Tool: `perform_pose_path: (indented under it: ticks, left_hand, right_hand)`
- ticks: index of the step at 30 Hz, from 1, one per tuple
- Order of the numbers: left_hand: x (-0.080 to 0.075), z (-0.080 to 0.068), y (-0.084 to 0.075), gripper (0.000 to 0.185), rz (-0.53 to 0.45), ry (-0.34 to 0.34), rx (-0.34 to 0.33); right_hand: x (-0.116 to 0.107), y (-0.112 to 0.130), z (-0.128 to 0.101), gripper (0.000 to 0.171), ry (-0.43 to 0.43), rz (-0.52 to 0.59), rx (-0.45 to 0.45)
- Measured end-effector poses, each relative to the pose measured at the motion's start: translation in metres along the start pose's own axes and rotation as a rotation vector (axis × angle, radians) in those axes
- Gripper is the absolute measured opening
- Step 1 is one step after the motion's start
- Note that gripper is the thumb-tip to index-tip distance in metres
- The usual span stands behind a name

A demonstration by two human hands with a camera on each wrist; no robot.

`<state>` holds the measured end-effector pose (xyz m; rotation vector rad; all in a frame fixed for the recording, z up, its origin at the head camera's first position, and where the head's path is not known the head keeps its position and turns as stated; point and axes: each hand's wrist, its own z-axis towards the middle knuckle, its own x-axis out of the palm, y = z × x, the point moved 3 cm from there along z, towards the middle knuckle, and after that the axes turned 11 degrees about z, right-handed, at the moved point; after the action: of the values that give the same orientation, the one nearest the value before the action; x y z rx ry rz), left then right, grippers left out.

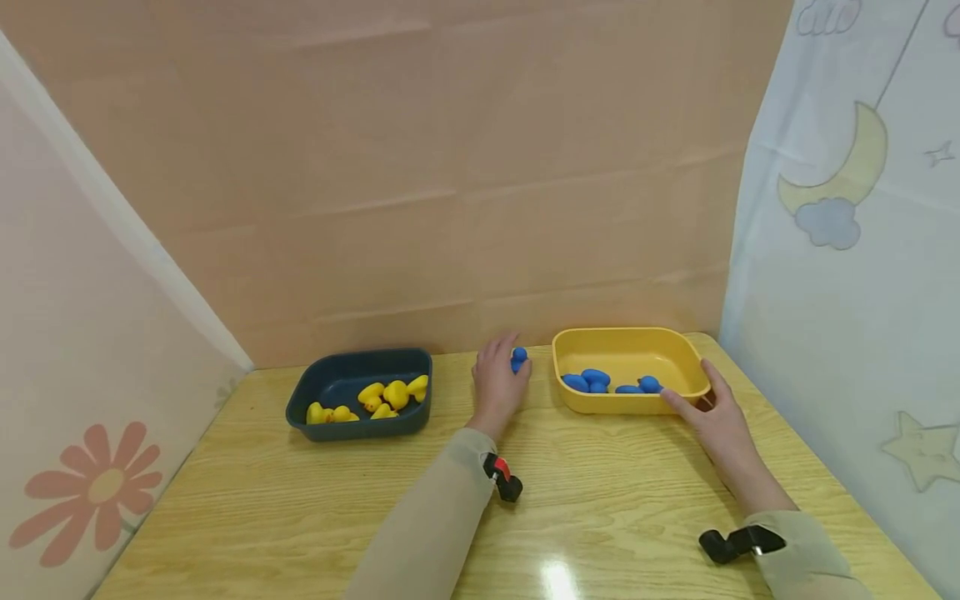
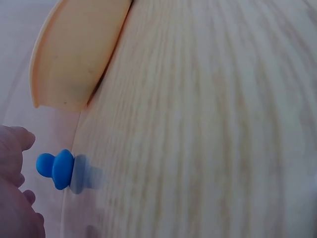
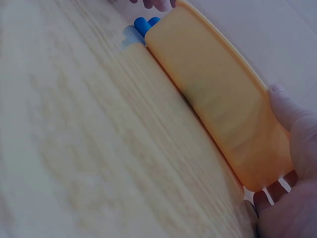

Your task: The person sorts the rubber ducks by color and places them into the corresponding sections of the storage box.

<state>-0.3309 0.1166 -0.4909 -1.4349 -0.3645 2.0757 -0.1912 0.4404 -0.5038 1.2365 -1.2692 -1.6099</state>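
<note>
A small blue toy duck [image 1: 519,356] [image 2: 61,169] stands on the table between two plastic boxes. My left hand [image 1: 499,383] reaches over beside it, fingers spread; in the left wrist view a gap shows between the fingertips and the duck. With my right hand [image 1: 720,421] I hold the right end of the yellow box [image 1: 622,403]. The thumb lies at its near rim, and in the right wrist view the other fingers curl round the end wall. Several blue toy ducks [image 1: 596,378] lie inside that box.
To the left is a dark blue box [image 1: 352,430] with several yellow toy ducks [image 1: 396,395] in it. The wooden table [image 1: 585,492] ends at a brown paper backdrop [image 1: 450,167]. Patterned cloth [image 1: 840,317] hangs on the right, with another sheet on the left.
</note>
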Motion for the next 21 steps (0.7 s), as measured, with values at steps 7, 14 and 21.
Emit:
perform_pose_path:
  ticks: [7, 14, 21]
  left_hand:
    - [0.003, -0.002, 0.002, 0.060, 0.021, 0.052, -0.035]
    - [0.009, -0.002, 0.006, 0.061, 0.055, 0.084, -0.069]
    - [0.011, -0.003, 0.010, 0.053, 0.069, 0.078, -0.046]
  right_hand:
    - [0.001, -0.001, 0.001, 0.109, 0.001, 0.008, -0.017]
    - [0.000, -0.002, 0.001, 0.109, -0.005, 0.002, -0.017]
    - [0.000, -0.003, 0.001, 0.108, -0.007, -0.006, -0.011]
